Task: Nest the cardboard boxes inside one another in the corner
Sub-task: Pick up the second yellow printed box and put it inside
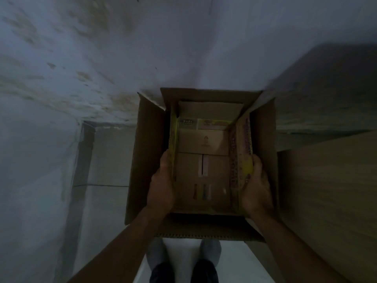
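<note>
A large open cardboard box (pixel 150 152) stands on the floor in the corner, its flaps spread outward. Inside it sits a smaller open box (pixel 204 168) with yellow printed side flaps. My left hand (pixel 163 184) grips the smaller box's left wall, fingers along the yellow edge. My right hand (pixel 256 184) holds its right wall. The smaller box is held between both palms, within the larger box's opening. Its taped bottom seam is visible. How deep it sits I cannot tell.
Stained white walls (pixel 102 58) meet behind the boxes. A wooden cabinet or counter (pixel 330 190) stands close on the right. Pale floor tiles (pixel 106 180) show to the left. My feet (pixel 183 268) are just in front of the large box.
</note>
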